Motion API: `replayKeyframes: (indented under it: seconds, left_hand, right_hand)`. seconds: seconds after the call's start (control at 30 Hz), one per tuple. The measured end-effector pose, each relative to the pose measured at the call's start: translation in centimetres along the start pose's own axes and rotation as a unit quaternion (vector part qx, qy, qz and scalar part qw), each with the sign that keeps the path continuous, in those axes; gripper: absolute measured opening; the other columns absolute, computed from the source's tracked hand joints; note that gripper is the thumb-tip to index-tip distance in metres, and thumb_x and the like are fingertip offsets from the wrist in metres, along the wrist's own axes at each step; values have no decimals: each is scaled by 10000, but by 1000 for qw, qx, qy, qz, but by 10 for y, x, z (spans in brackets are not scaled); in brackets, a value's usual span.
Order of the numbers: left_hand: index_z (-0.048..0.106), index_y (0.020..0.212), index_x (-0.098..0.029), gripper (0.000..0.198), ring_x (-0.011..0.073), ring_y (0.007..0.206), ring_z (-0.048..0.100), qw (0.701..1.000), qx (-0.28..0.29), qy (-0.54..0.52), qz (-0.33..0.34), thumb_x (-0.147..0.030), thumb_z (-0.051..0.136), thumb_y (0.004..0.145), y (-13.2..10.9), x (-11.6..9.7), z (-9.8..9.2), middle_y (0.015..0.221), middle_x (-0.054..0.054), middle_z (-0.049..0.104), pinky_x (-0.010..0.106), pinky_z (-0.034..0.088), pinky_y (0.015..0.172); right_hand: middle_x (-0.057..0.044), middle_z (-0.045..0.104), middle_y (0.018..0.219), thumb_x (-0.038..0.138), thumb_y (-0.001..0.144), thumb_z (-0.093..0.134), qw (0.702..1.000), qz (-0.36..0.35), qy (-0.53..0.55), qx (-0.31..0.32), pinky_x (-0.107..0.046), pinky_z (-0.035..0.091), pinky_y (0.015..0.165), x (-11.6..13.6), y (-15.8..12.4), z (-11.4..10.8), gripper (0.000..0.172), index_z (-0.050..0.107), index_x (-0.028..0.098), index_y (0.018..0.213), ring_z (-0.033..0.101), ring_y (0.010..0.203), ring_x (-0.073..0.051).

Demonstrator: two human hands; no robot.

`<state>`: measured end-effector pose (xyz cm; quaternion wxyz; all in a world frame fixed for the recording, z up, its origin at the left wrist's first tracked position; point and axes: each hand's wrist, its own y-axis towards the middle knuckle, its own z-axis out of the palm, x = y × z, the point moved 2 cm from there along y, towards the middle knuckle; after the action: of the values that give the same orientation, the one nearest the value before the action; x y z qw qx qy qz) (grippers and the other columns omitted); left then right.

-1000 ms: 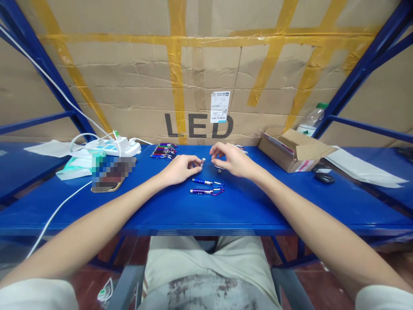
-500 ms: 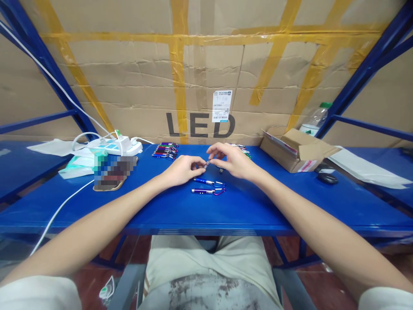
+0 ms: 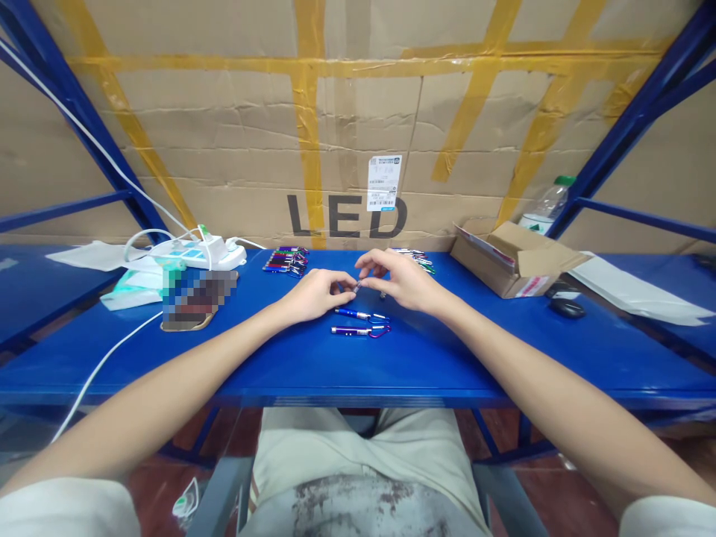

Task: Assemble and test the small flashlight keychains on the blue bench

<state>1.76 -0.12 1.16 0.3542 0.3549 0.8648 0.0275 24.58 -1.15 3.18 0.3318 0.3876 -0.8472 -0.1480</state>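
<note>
My left hand (image 3: 315, 292) and my right hand (image 3: 401, 279) meet over the middle of the blue table (image 3: 425, 358). Together they pinch a small keychain flashlight (image 3: 356, 286) between their fingertips. Just in front of them lie two finished keychain flashlights, a blue one (image 3: 358, 315) and a purple one (image 3: 358, 331), each with a carabiner clip. A pile of several coloured keychain flashlights (image 3: 286, 260) lies behind my left hand. Another small pile (image 3: 417, 257) sits behind my right hand.
A white power strip (image 3: 193, 253) with cables and teal packets (image 3: 131, 289) lie at the left. An open cardboard box (image 3: 514, 261), a plastic bottle (image 3: 545, 203) and a black mouse (image 3: 566, 308) are at the right. A cardboard wall marked LED stands behind.
My right hand has moved left and closed its fingers on the small flashlight that my left hand holds. The two hands now touch at the fingertips.
</note>
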Motion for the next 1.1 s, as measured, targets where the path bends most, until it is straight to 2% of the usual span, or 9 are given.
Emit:
replayKeyframes:
  seconds: [0.17, 0.3, 0.37, 0.43, 0.5, 0.6, 0.83, 0.97, 1.1]
  left_hand:
    - [838, 1139, -193, 309, 200, 790, 714, 1000, 0, -11, -2, -407, 713, 956, 0, 3, 0, 970, 44, 838, 306, 514, 760]
    - [831, 1158, -190, 328, 207, 837, 714, 1000, -5, -15, -6, -417, 721, 948, 1, 5, 0, 1041, 53, 843, 316, 523, 791]
    - [828, 1165, -187, 332, 203, 825, 699, 1000, -11, -7, -8, -416, 716, 951, 2, 6, -1, 1036, 53, 842, 319, 516, 786]
    - [829, 1171, -190, 330, 198, 809, 684, 1000, -16, 5, -12, -409, 706, 959, 2, 6, -2, 1023, 50, 839, 320, 505, 775]
    - [831, 1185, -197, 328, 195, 804, 676, 1000, -21, 15, -18, -402, 701, 964, 2, 6, -2, 1028, 47, 836, 319, 496, 766]
    - [830, 1201, -203, 331, 193, 805, 680, 999, -24, 18, -18, -396, 699, 967, 2, 7, -3, 1053, 50, 836, 316, 496, 759]
    - [833, 1205, -202, 334, 188, 793, 674, 999, -29, 24, -13, -393, 686, 973, 2, 5, -4, 1062, 54, 836, 314, 503, 754]
    - [836, 1199, -204, 342, 192, 799, 679, 999, -28, 22, -12, -410, 681, 973, 1, 4, -4, 1050, 55, 834, 315, 507, 756]
    - [832, 1202, -207, 358, 193, 793, 676, 999, -27, 16, -11, -431, 670, 974, 1, 4, -3, 1042, 49, 827, 322, 508, 766]
  right_hand:
    - [-65, 812, 1093, 326, 1014, 701, 1000, -1, -7, -4, -391, 510, 913, 0, 1, -3, 223, 707, 232, 1216, 702, 987, -253]
    - [-67, 807, 1079, 273, 1016, 649, 999, 13, -46, -22, -358, 489, 848, 1, 1, -13, 156, 721, 217, 1143, 692, 918, -229]
    - [-55, 807, 1003, 242, 994, 658, 997, 42, -70, 8, -338, 470, 804, -2, 0, -19, 105, 724, 211, 1069, 693, 866, -218]
    - [-31, 804, 907, 216, 959, 696, 991, 68, -76, 83, -324, 459, 773, -6, -1, -21, 53, 726, 215, 1003, 701, 821, -212]
    - [-28, 818, 918, 191, 935, 717, 985, 84, -75, 131, -317, 461, 766, -11, -3, -23, 46, 735, 222, 963, 716, 824, -213]
    - [-42, 827, 987, 160, 914, 731, 980, 90, -88, 152, -316, 473, 767, -17, -5, -21, 83, 754, 224, 962, 728, 858, -222]
    - [-40, 814, 976, 130, 918, 710, 974, 78, -97, 187, -313, 482, 763, -23, -7, -14, 109, 752, 225, 949, 714, 851, -213]
    - [-49, 810, 985, 114, 910, 676, 978, 62, -97, 172, -321, 479, 786, -20, -5, -15, 130, 737, 219, 958, 711, 869, -220]
    - [-52, 795, 973, 183, 948, 649, 993, 52, -92, 56, -336, 458, 790, -12, -2, -20, 94, 734, 215, 972, 677, 846, -220]
